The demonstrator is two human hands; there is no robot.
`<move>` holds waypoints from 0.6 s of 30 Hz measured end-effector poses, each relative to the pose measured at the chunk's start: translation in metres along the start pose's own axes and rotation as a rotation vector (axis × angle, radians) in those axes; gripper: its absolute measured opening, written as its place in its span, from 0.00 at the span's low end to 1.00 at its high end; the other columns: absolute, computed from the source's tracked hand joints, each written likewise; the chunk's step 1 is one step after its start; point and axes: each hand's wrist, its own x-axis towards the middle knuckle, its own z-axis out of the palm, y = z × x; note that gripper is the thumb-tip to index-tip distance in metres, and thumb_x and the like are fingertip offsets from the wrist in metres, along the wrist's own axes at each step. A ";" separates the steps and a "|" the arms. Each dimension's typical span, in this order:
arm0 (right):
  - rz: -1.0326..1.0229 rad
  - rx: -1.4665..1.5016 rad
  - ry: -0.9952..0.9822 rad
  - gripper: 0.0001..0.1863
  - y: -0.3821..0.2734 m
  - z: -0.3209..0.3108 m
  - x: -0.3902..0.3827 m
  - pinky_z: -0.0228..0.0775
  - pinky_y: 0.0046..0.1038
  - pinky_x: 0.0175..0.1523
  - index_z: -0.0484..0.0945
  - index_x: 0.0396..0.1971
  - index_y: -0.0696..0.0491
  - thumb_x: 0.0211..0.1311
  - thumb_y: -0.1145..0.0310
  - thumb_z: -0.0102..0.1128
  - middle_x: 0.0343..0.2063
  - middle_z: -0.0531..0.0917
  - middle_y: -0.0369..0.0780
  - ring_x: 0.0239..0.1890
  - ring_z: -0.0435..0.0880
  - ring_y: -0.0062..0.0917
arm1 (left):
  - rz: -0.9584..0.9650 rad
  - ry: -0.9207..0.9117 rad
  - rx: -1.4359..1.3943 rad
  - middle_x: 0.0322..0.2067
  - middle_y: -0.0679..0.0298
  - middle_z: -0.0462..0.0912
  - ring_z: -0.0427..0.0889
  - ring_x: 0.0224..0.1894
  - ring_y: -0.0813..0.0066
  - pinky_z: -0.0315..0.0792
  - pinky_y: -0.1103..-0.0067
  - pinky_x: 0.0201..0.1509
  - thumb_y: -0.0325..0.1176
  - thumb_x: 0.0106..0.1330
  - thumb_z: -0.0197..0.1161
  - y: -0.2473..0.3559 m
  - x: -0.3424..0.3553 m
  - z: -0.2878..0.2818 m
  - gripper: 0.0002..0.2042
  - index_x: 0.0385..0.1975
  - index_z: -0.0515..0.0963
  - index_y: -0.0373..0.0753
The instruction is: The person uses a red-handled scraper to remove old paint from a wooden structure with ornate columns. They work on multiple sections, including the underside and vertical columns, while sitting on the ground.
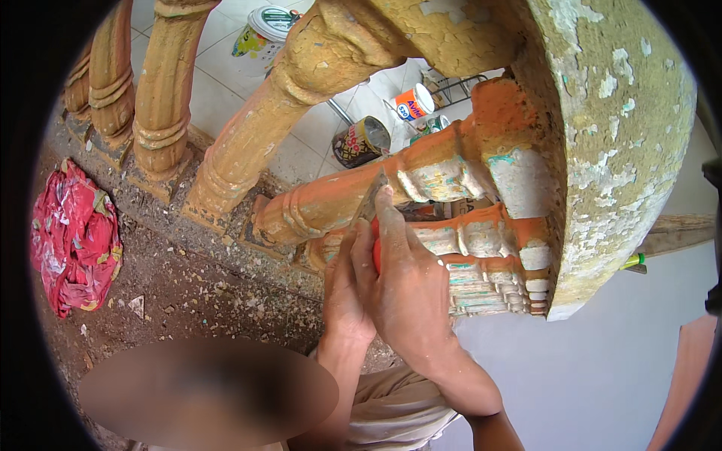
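Note:
My right hand [406, 289] is wrapped round the red handle of a scraper [369, 201]. Its thin grey blade points away from me and lies against an orange-painted baluster [320, 199]. Close beside it, my left hand [342, 289] is closed round the same tool from the left, its fingers partly behind the right hand. Both hands look dusty. The baluster's upper part shows bare white and turquoise patches where paint is gone. Most of the handle is hidden by my fingers.
A thick flaking rail [613, 150] curves along the right. More yellow-brown balusters [162, 98] stand to the left. A crumpled red cloth [75, 240] lies on the chip-strewn ground. Beyond the balusters are a dark paint can [362, 143], an orange-and-white tub [414, 103] and a lidded bucket [263, 34].

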 end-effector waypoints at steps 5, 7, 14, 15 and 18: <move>0.040 -0.051 0.023 0.31 0.004 0.002 -0.012 0.80 0.45 0.29 0.70 0.69 0.61 0.69 0.67 0.65 0.35 0.87 0.53 0.27 0.88 0.47 | 0.036 -0.071 0.236 0.46 0.67 0.79 0.79 0.48 0.80 0.77 0.78 0.53 0.48 0.85 0.48 -0.001 0.002 -0.008 0.20 0.58 0.75 0.37; 0.021 -0.013 0.031 0.31 0.011 0.006 -0.005 0.79 0.45 0.28 0.70 0.69 0.60 0.70 0.67 0.64 0.35 0.87 0.52 0.26 0.88 0.47 | 0.056 -0.068 0.277 0.45 0.69 0.79 0.79 0.48 0.80 0.77 0.76 0.54 0.48 0.85 0.48 -0.002 0.009 -0.007 0.19 0.57 0.76 0.39; -0.001 0.010 0.000 0.32 0.021 -0.002 -0.017 0.78 0.44 0.29 0.68 0.73 0.53 0.69 0.69 0.63 0.33 0.84 0.46 0.26 0.86 0.44 | -0.057 -0.142 0.143 0.50 0.67 0.80 0.79 0.53 0.79 0.76 0.75 0.59 0.49 0.84 0.50 -0.010 0.011 -0.021 0.19 0.60 0.74 0.40; -0.007 0.007 -0.003 0.32 0.024 -0.007 -0.020 0.78 0.44 0.29 0.69 0.72 0.51 0.69 0.69 0.64 0.33 0.84 0.45 0.26 0.86 0.43 | -0.100 -0.147 0.108 0.51 0.67 0.80 0.79 0.54 0.79 0.76 0.75 0.60 0.49 0.84 0.50 -0.016 0.008 -0.021 0.20 0.60 0.74 0.40; -0.048 -0.007 0.004 0.29 0.040 -0.022 -0.022 0.78 0.42 0.31 0.76 0.68 0.48 0.66 0.72 0.67 0.32 0.84 0.44 0.27 0.87 0.41 | -0.189 -0.092 0.072 0.53 0.67 0.81 0.80 0.55 0.80 0.77 0.75 0.61 0.51 0.85 0.47 -0.034 0.001 -0.013 0.22 0.63 0.72 0.40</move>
